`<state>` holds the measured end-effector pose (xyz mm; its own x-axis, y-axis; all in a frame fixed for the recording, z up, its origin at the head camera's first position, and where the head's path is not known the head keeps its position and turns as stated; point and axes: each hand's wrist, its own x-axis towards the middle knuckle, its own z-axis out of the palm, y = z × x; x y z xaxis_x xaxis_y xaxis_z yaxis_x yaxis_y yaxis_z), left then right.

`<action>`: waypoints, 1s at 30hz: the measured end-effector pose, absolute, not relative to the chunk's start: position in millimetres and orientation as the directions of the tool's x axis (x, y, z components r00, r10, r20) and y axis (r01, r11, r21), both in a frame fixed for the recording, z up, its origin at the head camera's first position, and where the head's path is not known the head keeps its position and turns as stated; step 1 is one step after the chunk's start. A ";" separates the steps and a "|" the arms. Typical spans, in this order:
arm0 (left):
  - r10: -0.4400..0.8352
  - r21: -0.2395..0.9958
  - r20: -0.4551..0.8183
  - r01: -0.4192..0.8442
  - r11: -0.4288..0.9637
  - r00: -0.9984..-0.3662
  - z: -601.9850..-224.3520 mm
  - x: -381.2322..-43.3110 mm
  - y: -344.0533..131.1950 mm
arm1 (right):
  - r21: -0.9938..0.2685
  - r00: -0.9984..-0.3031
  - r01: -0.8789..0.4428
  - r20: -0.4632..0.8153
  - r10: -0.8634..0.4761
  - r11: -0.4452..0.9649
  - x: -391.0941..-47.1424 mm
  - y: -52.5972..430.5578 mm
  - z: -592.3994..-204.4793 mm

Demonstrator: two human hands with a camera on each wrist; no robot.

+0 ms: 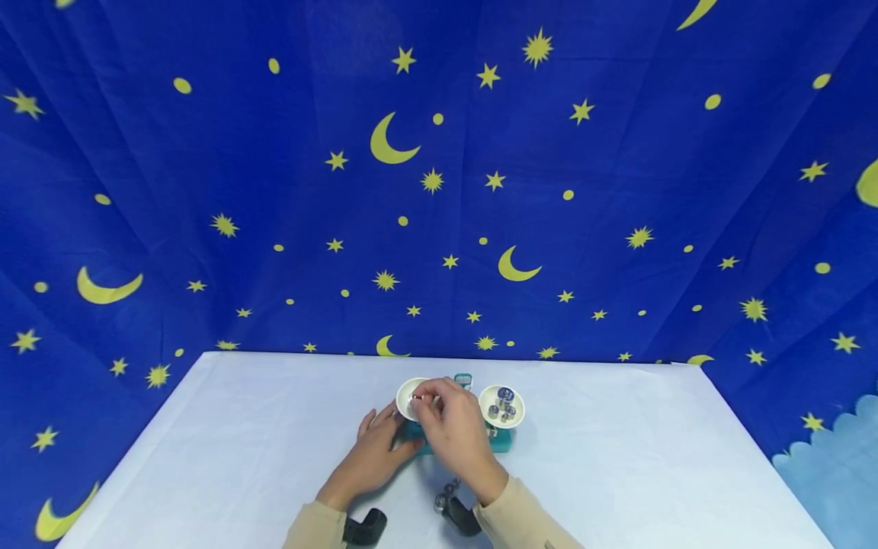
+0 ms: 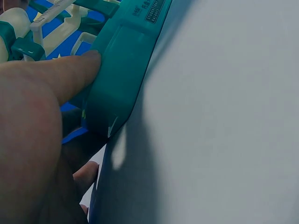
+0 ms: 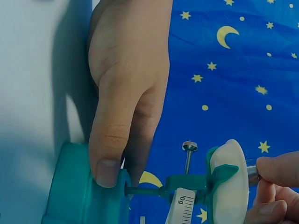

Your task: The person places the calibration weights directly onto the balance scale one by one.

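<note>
A teal balance scale [image 1: 502, 442] stands on the table with two white pans. My left hand [image 1: 373, 457] grips the left end of its base, the thumb on the teal plastic and other fingers round the far side. Over the left pan [image 1: 403, 412], my right hand [image 1: 456, 431] pinches a small shiny metal weight [image 3: 252, 175]. In the right wrist view this weight is at the pan's face; whether it bears on the pan I cannot tell. Several metal weights [image 1: 505, 395] of different sizes stand in the right pan [image 1: 519, 412].
More metal weights [image 1: 440, 503] lie on the white table [image 1: 617, 473] in front of the scale, by the right wrist. Dark wrist devices [image 1: 366, 528] are on both forearms. Behind the table hangs a blue cloth [image 1: 466, 213] with yellow moons and stars.
</note>
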<state>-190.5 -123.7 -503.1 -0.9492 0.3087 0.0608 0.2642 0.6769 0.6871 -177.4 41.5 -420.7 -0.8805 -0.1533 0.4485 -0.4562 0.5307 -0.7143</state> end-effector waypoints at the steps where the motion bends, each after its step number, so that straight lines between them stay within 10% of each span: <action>1: 0.310 0.688 0.062 0.265 0.676 -0.949 -503.3 -190.7 -123.8 | -0.714 -0.880 -0.456 0.449 -0.152 0.531 -177.8 41.3 -420.6; 30: 0.315 0.679 0.080 0.283 0.678 -0.946 -501.6 -188.1 -124.6 | -0.671 -0.886 -0.423 0.448 -0.121 0.609 -181.9 32.6 -419.4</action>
<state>-188.1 -124.6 -501.6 -0.9457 0.3152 0.0796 0.2830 0.6777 0.6787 -181.9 32.6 -419.4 -0.8856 -0.1212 0.4484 -0.4230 0.6090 -0.6709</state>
